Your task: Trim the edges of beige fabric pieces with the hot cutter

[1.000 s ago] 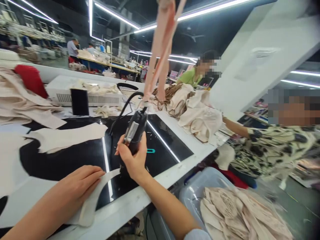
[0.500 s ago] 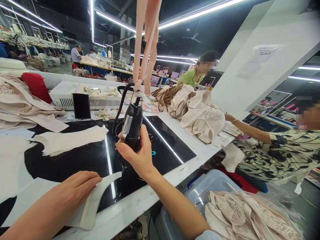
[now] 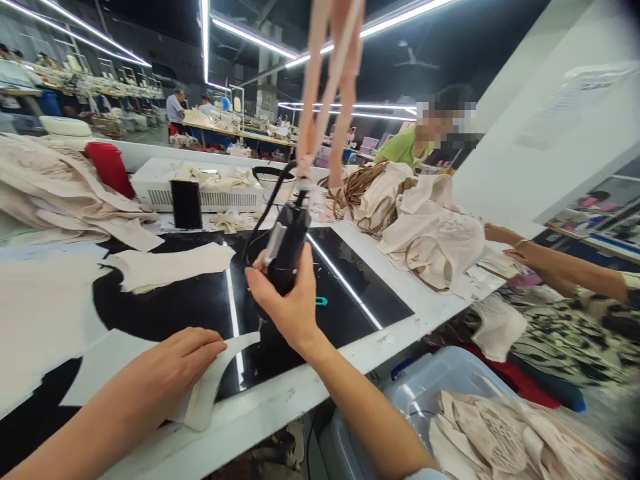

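Observation:
My right hand [image 3: 287, 300] is wrapped round a black corded hand tool [image 3: 290, 248] with a metal lever on its side. The tool hangs upright on pink cloth straps [image 3: 330, 80] over a glossy black board [image 3: 350, 277]; its lower end is hidden behind my hand. With fingers lying flat and close together, my left hand [image 3: 173, 367] rests on a white, curved-edged fabric piece [image 3: 207, 393] at the board's near side. Another pale cut piece [image 3: 173, 267] lies farther back. A small teal object [image 3: 321, 301] is on the board, right of my right hand.
Cream garments [image 3: 435, 233] are heaped at the right, where a co-worker's hands [image 3: 510, 240] reach in. Fabric stacks [image 3: 45, 180] lie left. A phone-like black slab [image 3: 187, 205] leans on a white vented box [image 3: 230, 200]. Below the table edge stands a clear tub [image 3: 450, 373] of garments.
My view has swung left, so things sit farther right in the picture. Both my hands keep their places on the fabric and the tool. A second hand of the co-worker now shows at the heap.

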The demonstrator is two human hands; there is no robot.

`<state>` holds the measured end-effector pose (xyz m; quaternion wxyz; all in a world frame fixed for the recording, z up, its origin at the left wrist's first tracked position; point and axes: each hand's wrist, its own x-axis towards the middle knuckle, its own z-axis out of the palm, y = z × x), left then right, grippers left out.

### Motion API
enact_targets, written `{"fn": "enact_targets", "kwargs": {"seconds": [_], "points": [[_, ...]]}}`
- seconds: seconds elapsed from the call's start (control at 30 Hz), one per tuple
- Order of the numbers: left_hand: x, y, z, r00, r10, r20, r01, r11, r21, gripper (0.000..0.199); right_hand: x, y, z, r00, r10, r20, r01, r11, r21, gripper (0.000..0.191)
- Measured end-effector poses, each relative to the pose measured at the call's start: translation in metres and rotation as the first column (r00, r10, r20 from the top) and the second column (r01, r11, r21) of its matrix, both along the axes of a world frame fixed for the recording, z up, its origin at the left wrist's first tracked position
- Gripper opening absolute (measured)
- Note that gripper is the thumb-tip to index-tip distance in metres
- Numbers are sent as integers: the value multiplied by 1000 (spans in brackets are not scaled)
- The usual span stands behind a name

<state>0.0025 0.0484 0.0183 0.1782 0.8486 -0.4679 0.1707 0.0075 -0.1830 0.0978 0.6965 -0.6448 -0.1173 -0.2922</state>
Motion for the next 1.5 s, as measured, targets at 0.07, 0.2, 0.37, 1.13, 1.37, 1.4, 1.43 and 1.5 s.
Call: {"fn": "enact_targets", "kwargs": {"seconds": [0.07,0.2,0.37,1.13,1.37,1.4,1.43,1.5], "points": [[-6,-5,8,1000,-25,4,25,999,37,45,0,-3,-6,1000,-16,16,16,999,40,37],[-13,-15,15,1000,-7,-17,8,997,80,28,1,-11,-16,994,8,113,-21,994,110,30],[-14,-25,13,998,2,-58,3,996,84,26,2,-16,-20,989,68,134,-86,987,132,29],[-5,-47,-3,998,-62,0,61,990,125,22,7,-12,-32,981,96,169,-122,981,150,40],[-9,-41,-4,997,-71,15,69,990,123,29,6,-8,-29,988,47,149,-68,988,142,39],[-10,-39,-5,997,-72,14,70,991,115,32,6,-7,-28,990,31,140,-51,988,145,38],[-10,-38,-7,998,-67,5,66,992,108,38,5,-6,-26,991,18,130,-38,988,151,38],[-9,-34,-11,998,-56,21,54,995,79,53,7,-4,-25,994,34,106,-48,990,136,37]]}}
